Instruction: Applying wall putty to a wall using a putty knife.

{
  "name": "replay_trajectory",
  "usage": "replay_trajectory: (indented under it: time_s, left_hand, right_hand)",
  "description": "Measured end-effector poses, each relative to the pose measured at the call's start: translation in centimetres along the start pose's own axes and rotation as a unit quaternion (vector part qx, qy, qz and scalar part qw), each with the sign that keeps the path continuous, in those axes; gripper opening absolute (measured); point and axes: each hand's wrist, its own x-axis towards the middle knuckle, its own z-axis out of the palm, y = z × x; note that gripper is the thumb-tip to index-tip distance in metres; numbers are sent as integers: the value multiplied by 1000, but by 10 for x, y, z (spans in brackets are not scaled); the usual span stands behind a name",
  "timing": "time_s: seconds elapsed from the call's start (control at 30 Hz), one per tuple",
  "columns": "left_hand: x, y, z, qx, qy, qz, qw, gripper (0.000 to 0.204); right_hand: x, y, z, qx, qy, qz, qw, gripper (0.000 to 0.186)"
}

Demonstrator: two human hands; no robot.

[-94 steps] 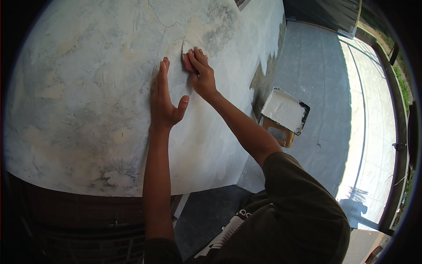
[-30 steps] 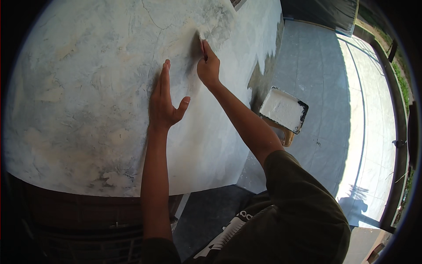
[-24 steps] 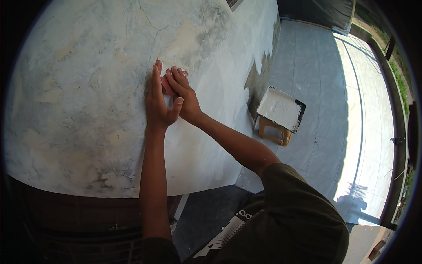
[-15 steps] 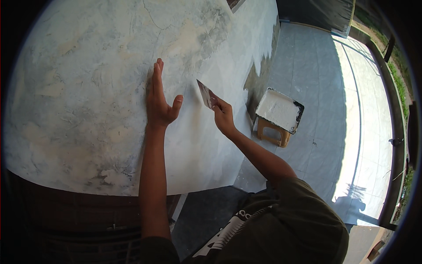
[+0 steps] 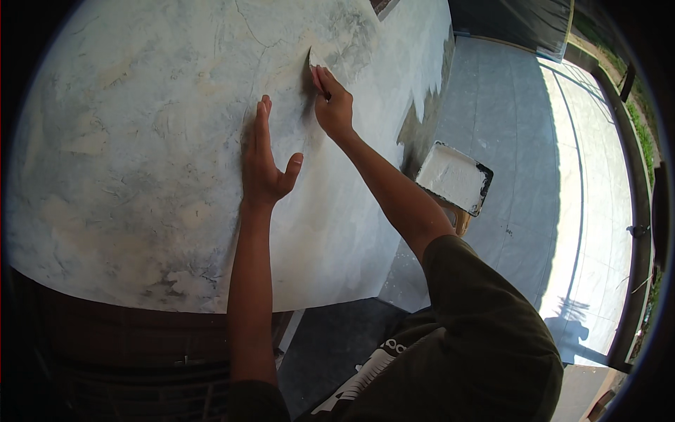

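A wall (image 5: 162, 155) with patchy white and grey plaster fills the left and middle of the view. My left hand (image 5: 266, 169) rests against it, fingers stretched out and thumb apart, holding nothing. Farther up and to the right, my right hand (image 5: 333, 105) is closed round a putty knife (image 5: 314, 65), whose blade meets the wall or lies very close to it; its handle is mostly hidden by my fingers. A thin crack (image 5: 253, 32) runs down the wall above my left hand.
A shallow tray (image 5: 451, 176) of white paste with dark edges sits on a tan stool (image 5: 460, 224), partly behind my right arm. Grey floor tiles (image 5: 506, 141) stretch to the right into sunlight. A dark brown door or panel (image 5: 126, 330) lies below the wall's edge.
My right hand has moved up and slightly left with the putty knife, bringing its blade to the upper wall. The left hand keeps its place on the wall.
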Motion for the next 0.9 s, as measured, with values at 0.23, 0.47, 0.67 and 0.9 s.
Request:
replay_trajectory:
  time_s: [0.23,0.47,0.67,0.9]
  left_hand:
    - [-4,-8,-2,20,-4,25,999,93]
    - [-3,-2,0,45,-39,1,998,90]
    - [2,1,7,27,-36,-3,999,90]
    - [-2,-4,0,20,-9,9,1000,92]
  right_hand:
    - [-87,-17,-34,-36,-134,-80,987,55]
    - [-84,6,-89,-101,-102,254,956,59]
    - [-20,3,4,-49,-29,10,998,63]
    - [-173,-38,-39,-5,-217,-27,976,61]
